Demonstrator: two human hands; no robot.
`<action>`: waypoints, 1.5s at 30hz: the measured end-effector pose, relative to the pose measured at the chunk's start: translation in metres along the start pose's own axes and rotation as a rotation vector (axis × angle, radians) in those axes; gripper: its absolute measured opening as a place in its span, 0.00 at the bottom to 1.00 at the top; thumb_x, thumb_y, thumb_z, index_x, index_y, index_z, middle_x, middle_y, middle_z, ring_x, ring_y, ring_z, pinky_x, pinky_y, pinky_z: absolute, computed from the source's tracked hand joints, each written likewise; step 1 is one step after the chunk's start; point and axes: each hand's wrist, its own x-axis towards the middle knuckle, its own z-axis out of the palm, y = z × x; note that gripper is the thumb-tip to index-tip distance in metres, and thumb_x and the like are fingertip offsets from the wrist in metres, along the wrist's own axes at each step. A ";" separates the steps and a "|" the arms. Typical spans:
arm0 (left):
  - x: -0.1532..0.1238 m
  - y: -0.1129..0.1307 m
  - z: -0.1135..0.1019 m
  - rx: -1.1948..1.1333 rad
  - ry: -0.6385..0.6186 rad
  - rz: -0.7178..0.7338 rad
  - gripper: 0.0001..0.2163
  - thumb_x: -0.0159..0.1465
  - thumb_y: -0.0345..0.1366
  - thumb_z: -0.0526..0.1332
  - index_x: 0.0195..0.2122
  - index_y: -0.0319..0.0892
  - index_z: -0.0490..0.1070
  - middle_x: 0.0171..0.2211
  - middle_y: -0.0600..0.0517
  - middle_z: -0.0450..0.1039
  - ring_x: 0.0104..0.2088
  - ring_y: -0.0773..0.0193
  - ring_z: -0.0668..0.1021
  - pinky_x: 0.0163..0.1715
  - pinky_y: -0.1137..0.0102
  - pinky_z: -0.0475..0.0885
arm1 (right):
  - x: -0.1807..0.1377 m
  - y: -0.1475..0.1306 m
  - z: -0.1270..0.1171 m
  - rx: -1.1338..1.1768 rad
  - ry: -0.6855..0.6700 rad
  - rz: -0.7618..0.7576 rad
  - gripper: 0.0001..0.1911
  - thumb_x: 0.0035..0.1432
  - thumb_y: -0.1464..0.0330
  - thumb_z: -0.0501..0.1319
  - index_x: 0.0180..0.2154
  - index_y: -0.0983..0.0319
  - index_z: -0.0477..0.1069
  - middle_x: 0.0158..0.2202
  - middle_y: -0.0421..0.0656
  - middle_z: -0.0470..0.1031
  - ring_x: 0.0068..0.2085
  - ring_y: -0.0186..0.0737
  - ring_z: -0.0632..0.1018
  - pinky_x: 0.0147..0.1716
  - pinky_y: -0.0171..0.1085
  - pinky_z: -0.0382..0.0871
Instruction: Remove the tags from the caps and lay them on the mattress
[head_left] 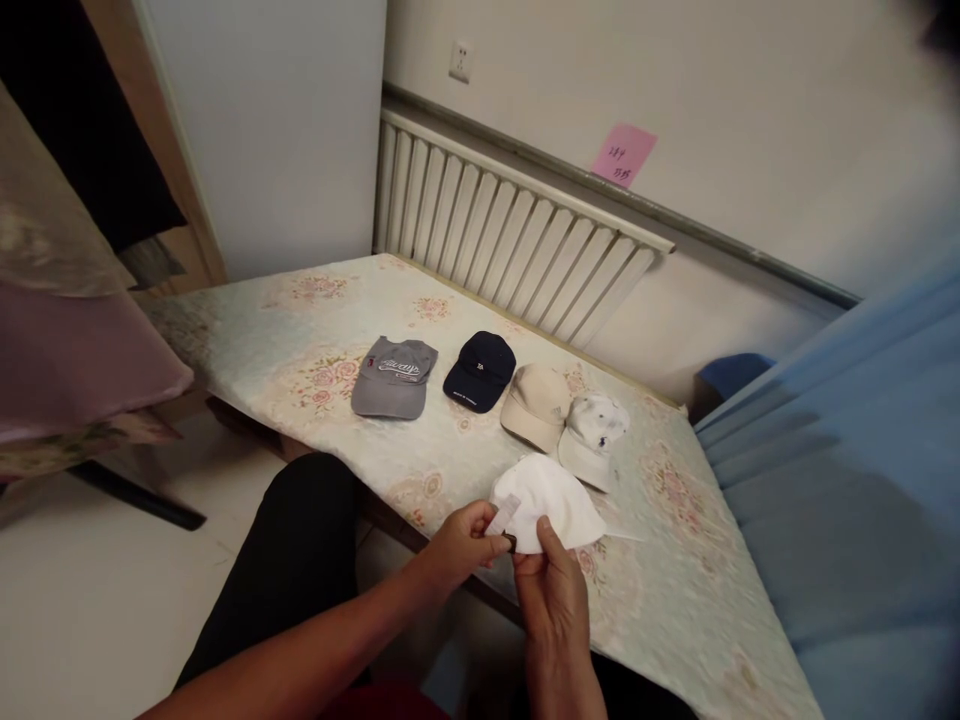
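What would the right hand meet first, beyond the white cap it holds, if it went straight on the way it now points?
Beyond the held white cap, the right hand would probably meet the beige cap first, though depth is unclear and it might pass above.

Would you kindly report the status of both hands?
Left hand, right hand: both holding white fabric cap by near edge. Pale brimmed cap with dark blue emblem close beyond.
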 end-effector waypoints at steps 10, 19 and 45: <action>0.002 -0.003 -0.003 0.056 0.060 -0.022 0.11 0.53 0.39 0.61 0.34 0.38 0.68 0.25 0.57 0.65 0.24 0.71 0.66 0.25 0.73 0.62 | -0.004 0.004 -0.004 -0.168 -0.134 0.025 0.22 0.43 0.68 0.70 0.43 0.62 0.71 0.36 0.41 0.79 0.37 0.37 0.79 0.38 0.36 0.74; 0.002 0.000 -0.007 0.110 0.031 -0.013 0.13 0.60 0.44 0.55 0.29 0.39 0.66 0.23 0.55 0.67 0.21 0.70 0.67 0.25 0.73 0.61 | 0.009 0.008 -0.011 -0.282 -0.141 0.098 0.14 0.41 0.65 0.71 0.28 0.65 0.71 0.22 0.36 0.73 0.22 0.29 0.71 0.20 0.28 0.63; -0.007 -0.004 -0.041 0.402 0.471 0.179 0.16 0.65 0.45 0.47 0.26 0.42 0.63 0.24 0.55 0.62 0.27 0.65 0.66 0.31 0.70 0.62 | 0.038 0.027 -0.002 -0.328 -0.123 0.093 0.16 0.41 0.64 0.70 0.24 0.62 0.63 0.17 0.31 0.65 0.19 0.26 0.66 0.19 0.27 0.61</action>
